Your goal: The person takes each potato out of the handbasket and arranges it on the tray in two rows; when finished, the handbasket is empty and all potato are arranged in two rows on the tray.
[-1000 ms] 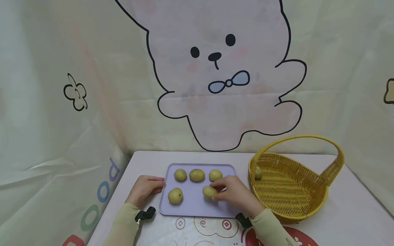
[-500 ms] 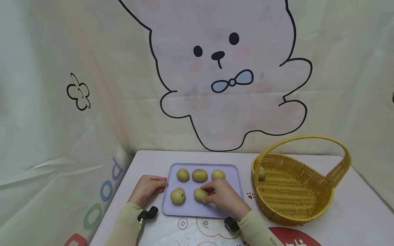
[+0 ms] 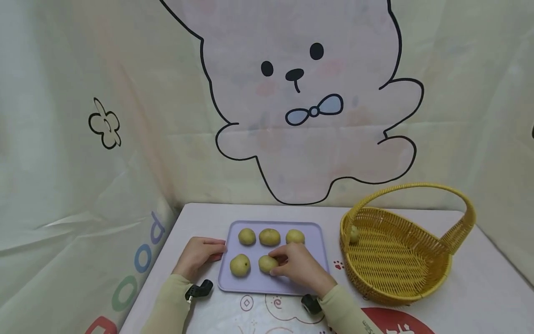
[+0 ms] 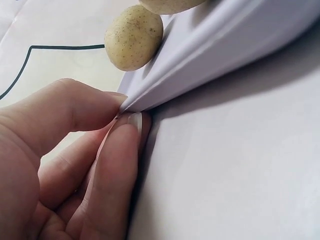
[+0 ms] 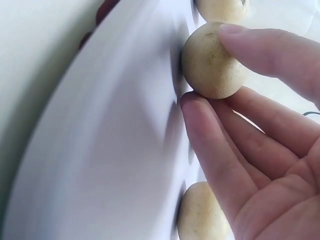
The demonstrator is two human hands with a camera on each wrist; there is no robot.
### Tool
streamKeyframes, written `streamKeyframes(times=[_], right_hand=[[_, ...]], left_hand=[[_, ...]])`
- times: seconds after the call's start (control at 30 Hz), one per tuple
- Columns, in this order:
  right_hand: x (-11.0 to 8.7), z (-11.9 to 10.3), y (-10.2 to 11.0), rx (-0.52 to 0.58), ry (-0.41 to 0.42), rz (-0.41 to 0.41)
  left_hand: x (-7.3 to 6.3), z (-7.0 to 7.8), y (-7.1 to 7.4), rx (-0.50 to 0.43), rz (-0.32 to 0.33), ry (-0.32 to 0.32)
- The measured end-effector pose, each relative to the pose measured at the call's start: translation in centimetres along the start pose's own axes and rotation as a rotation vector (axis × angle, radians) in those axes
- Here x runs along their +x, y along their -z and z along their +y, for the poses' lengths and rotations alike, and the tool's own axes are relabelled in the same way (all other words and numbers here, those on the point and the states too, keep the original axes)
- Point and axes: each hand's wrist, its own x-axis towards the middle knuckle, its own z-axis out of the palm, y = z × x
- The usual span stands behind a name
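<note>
My right hand [image 3: 303, 268] pinches a potato [image 3: 266, 264] between thumb and fingers, low over the front middle of a lilac tray [image 3: 255, 285]. In the right wrist view the thumb presses one side of this potato [image 5: 207, 62], while the fingers curl beneath it. To its left on the tray sits a rounder potato [image 3: 239, 266]. Three more potatoes line the back of the tray, the middle one [image 3: 269, 237] being oblong. My left hand [image 3: 199, 256] grips the tray's left rim, its thumb and fingertips meeting at the edge [image 4: 131, 104] in the left wrist view.
A yellow wicker basket [image 3: 390, 290] with a tall handle stands right of the tray, with one potato [image 3: 354, 234] at its left inside wall. The white table [image 3: 208, 215] ends at a hanging cloth [image 3: 187, 171] printed with a bear.
My right hand has moved left over the tray with its potato, setting it beside the front-left one. My left hand has stayed at the tray's rim. The view has shifted slightly.
</note>
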Motion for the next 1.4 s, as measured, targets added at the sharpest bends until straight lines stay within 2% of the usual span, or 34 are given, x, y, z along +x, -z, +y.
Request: streamKeyframes(times=[0.33,0.8,1.07,1.23,1.4], right_hand=[[-0.3,0.2,-0.1,0.02,-0.024,-0.015],[-0.4,0.3,0.2,0.014,-0.047,-0.005],[-0.4,0.2,0.4,0.021,-0.04,-0.01],[-1.1,-0.2,1.3,0.004,-0.065,0.003],[-3.1,-0.7,3.7,-0.064,-0.061,0.034]], left_hand=[[0.4,-0.5,-0.2,-0.009,-0.019,-0.02],[0.6,-0.2,-0.4,-0.035,-0.041,-0.005],[0.6,-0.1,-0.4,-0.026,-0.025,-0.001],[0.5,-0.1,-0.4,-0.01,-0.016,0.007],[0.5,-0.3,0.1,0.014,-0.007,0.004]])
